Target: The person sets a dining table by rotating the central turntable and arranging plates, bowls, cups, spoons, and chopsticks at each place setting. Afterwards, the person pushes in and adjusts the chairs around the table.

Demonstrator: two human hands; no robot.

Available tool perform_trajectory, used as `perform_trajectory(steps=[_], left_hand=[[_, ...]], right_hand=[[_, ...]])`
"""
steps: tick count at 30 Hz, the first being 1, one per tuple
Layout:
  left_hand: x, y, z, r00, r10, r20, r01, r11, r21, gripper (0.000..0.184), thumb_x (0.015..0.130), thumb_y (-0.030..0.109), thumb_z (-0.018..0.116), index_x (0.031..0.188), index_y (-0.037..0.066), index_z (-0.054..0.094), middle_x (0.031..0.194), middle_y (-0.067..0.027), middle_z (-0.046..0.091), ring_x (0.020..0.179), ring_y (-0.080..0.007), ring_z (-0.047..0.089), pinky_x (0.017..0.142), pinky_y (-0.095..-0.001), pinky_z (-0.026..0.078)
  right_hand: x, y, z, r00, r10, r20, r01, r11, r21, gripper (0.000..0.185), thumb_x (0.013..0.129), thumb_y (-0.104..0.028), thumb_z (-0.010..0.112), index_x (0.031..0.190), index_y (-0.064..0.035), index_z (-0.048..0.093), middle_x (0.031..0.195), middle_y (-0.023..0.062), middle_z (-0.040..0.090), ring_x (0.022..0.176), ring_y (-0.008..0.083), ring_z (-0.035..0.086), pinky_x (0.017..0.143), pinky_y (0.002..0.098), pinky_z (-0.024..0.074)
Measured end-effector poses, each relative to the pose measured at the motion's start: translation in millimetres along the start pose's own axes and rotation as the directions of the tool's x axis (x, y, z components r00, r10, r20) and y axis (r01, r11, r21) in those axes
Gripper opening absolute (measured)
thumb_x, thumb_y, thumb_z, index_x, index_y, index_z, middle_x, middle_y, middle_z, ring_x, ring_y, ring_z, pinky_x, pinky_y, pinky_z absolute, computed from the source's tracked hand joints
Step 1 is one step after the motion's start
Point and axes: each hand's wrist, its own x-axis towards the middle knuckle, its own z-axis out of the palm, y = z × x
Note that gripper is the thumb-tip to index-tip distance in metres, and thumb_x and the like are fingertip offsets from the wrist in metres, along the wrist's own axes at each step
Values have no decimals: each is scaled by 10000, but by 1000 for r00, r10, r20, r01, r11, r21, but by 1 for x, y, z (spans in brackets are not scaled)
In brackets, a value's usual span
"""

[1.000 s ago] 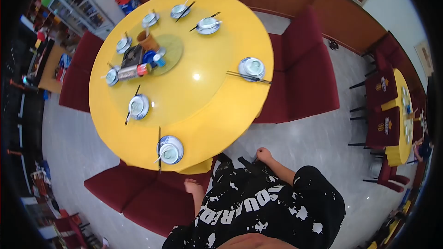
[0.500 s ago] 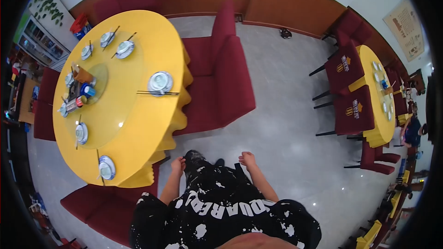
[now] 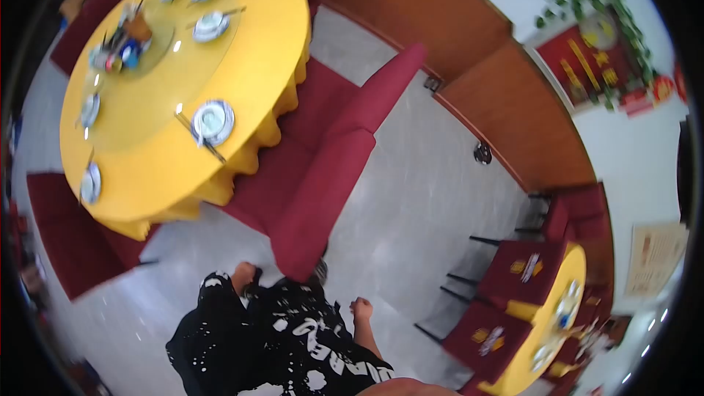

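Over the grey floor point(image 3: 389, 198), our left hand point(image 3: 244, 276) hangs near the maroon chair point(image 3: 323, 172), well below the yellow-covered table point(image 3: 176, 183); it is too blurred for us to tell how far its fingers close or whether it holds anything. Our right hand point(image 3: 361, 308) is farther from the table, its fingers folded in loosely, and we see nothing in it. Between the hands lies our black-and-white printed clothing point(image 3: 308, 334).

The maroon chair stands beside the table's right side, its seat reaching toward the hanging cloth. At the edge facing it we see a plate with a bowl point(image 3: 213, 122) on top, chopsticks point(image 3: 213, 149) lying diagonally beside them. More place settings follow the rim. Toward the far left edge, a brown container point(image 3: 137, 28) and a blue item point(image 3: 130, 53) sit close together. Another maroon chair point(image 3: 73, 238) stands by the table's lower left edge.
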Motion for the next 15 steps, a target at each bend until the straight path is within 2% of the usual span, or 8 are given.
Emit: perform_trajectory(steps=[1,3,6,9,13,14,15], left_hand=[[-14,16,37,999,-33,-18,32,997,-63,277,841,302,644,977,67,701,819,-145,705,708,-278,706,615,-421,563],[-23,63,62,983,-183,15,180,947,-267,280,845,311,630,983,77,697,825,-145,703,706,-278,700,604,-429,557],[-35,135,74,950,-312,2,285,864,-416,285,852,325,609,991,91,692,835,-145,701,701,-278,691,587,-443,549],[-27,185,92,917,-398,29,370,822,-434,291,858,339,588,1000,105,686,844,-144,698,697,-277,682,570,-456,541],[17,251,116,868,-474,148,494,798,-345,299,867,358,560,1011,124,679,856,-144,695,691,-277,671,547,-473,530],[35,271,116,885,-430,176,464,845,-267,302,869,362,553,1014,129,677,859,-144,694,690,-277,668,542,-478,527],[52,300,114,926,-335,174,364,914,-177,304,871,367,546,1017,133,675,862,-144,693,688,-277,665,536,-482,524]], right_hand=[[1,9,-46,999,2,37,5,984,-179,274,911,-213,583,1043,24,620,795,147,687,653,259,663,570,381,546],[19,7,-116,990,8,139,51,907,-418,263,901,-221,590,1014,15,619,792,146,685,659,261,664,570,392,541],[84,-31,-169,964,22,264,138,809,-572,250,887,-233,601,970,2,617,788,144,682,669,264,665,571,408,535],[171,-85,-201,932,10,362,243,723,-647,241,872,-245,612,926,-11,616,783,142,679,679,267,666,571,424,528],[315,-174,-247,868,-77,491,441,574,-690,234,852,-261,627,868,-28,614,776,139,675,692,271,668,572,445,520],[358,-200,-263,826,-129,549,534,492,-688,233,847,-265,631,853,-33,613,775,139,674,695,272,668,572,451,518],[403,-228,-281,764,-195,615,636,389,-667,233,842,-269,634,838,-37,613,773,138,673,698,273,668,572,456,515]])
